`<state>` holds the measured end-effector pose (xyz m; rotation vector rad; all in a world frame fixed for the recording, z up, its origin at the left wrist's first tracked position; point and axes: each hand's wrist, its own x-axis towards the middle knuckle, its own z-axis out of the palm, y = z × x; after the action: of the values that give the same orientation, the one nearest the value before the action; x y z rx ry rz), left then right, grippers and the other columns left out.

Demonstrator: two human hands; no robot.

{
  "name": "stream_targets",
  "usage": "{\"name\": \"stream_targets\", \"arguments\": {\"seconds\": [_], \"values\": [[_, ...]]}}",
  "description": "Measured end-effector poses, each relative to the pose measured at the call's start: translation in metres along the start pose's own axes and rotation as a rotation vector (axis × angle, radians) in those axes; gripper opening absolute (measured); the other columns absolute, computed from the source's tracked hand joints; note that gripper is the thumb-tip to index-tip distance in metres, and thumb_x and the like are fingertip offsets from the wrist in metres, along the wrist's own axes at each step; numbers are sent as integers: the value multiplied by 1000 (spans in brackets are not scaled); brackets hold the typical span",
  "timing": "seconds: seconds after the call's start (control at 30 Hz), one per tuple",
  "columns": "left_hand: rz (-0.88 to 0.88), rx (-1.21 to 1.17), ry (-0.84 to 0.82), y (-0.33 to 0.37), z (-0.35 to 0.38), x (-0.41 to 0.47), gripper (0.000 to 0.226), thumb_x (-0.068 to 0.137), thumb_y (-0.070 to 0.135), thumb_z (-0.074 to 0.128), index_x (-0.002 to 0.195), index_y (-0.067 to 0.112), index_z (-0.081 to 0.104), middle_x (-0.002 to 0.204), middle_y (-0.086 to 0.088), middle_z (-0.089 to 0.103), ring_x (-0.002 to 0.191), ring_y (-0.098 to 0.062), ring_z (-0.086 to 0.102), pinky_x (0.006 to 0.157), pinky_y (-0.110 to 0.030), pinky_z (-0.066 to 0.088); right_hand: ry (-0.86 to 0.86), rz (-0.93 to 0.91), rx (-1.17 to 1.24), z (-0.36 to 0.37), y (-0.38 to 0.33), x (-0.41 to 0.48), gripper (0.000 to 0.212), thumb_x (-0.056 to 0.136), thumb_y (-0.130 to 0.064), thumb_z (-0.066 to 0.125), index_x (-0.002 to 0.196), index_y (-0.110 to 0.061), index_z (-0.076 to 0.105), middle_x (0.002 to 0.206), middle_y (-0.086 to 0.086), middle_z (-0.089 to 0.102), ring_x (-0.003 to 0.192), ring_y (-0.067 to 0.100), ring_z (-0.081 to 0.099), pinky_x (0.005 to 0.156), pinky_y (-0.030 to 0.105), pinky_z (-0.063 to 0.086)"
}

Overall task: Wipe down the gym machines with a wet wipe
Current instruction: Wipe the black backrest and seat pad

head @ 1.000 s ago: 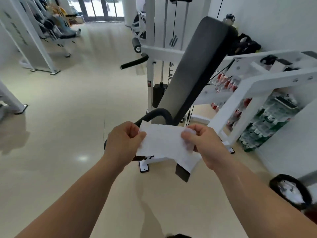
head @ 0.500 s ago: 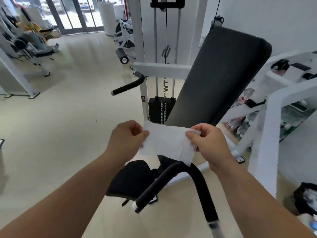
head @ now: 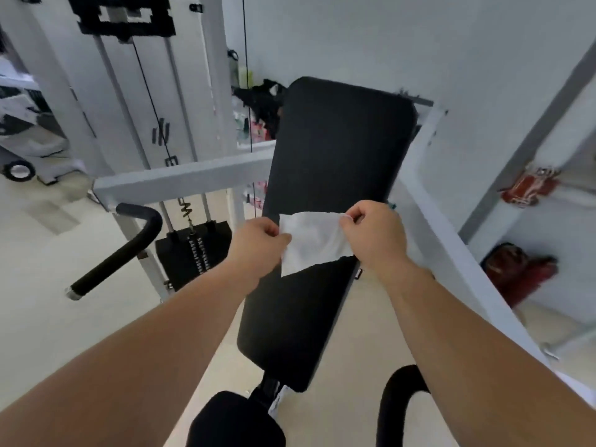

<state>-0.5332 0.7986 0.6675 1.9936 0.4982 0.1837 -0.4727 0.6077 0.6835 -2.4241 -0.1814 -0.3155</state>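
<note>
A white wet wipe (head: 314,241) is stretched between both hands in front of the black padded backrest (head: 335,150) of a white-framed gym machine. My left hand (head: 258,243) pinches the wipe's left edge and my right hand (head: 371,233) pinches its upper right corner. The wipe hangs over the middle of the backrest; whether it touches the pad I cannot tell. The black seat pad (head: 235,421) lies below, at the bottom edge.
A black-gripped handle (head: 119,250) juts out at left below a white crossbar (head: 180,182). The weight stack (head: 193,250) stands behind it. Another black handle (head: 400,401) curves up at lower right. A white frame beam (head: 451,250) runs along the right, with shelves of red items (head: 529,188) beyond.
I have come closer to the machine and the backrest now fills the middle of the view. Both hands with the wipe have risen from near the seat to the backrest's middle.
</note>
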Motion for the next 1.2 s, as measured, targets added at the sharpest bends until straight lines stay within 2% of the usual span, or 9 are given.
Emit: {"name": "stream_targets", "arguments": {"seconds": [0.1,0.27,0.5,0.63,0.77,0.83,0.93,1.07,1.2], "values": [[65,75,-69,7,-20,23,17,93,28,69,82,16,64,82,-10,71,76,-27,71,68,-37,61,-4,50,-55,-3,-19,4,12,95,-27,65,84,-25,69,73,-10,64,72,11,61,66,32,55],[113,112,-129,35,-27,65,12,96,27,66,86,20,64,90,-7,71,82,-23,70,70,-31,60,48,74,-146,-20,-30,35,9,97,-30,66,89,-27,70,83,-9,65,79,13,62,63,26,44],[215,148,-35,85,-14,121,14,90,26,66,80,18,61,81,-10,70,73,-28,69,63,-37,59,257,-69,-359,-20,-20,91,17,101,-35,59,93,-22,64,74,-5,63,67,18,58,59,30,42],[286,168,0,105,-4,142,13,91,28,67,82,19,63,80,-6,69,76,-27,72,66,-44,64,341,-56,-276,0,-11,94,12,103,-31,59,101,-20,54,68,-4,57,60,20,55,53,33,41],[337,219,6,110,-2,162,15,90,31,69,80,21,63,78,-5,68,74,-26,70,64,-42,63,499,63,103,27,-20,94,5,102,-22,60,101,-21,55,73,-3,65,69,21,63,61,37,52],[391,244,20,110,0,171,16,90,32,70,79,22,64,76,-2,67,71,-22,67,62,-34,60,579,24,228,41,-31,87,6,102,-21,59,107,-18,60,88,-3,70,81,18,67,68,29,52],[499,279,33,107,1,186,20,89,31,72,75,21,63,71,2,63,66,-15,60,60,-28,50,614,-98,87,67,-41,76,21,100,-24,63,118,-14,66,117,3,68,109,16,62,91,9,42],[615,270,-7,91,-6,202,23,90,31,73,72,21,61,65,8,58,59,-4,52,54,-17,35,496,-147,-278,101,-38,67,52,102,-40,56,146,-14,51,158,18,39,150,37,31,121,45,34],[690,254,-105,69,-19,217,22,87,31,76,75,22,61,67,10,60,62,-4,55,57,-21,41,307,-41,-584,125,-45,72,82,101,-66,33,165,-23,5,168,26,-13,155,48,-13,126,62,6]]}}
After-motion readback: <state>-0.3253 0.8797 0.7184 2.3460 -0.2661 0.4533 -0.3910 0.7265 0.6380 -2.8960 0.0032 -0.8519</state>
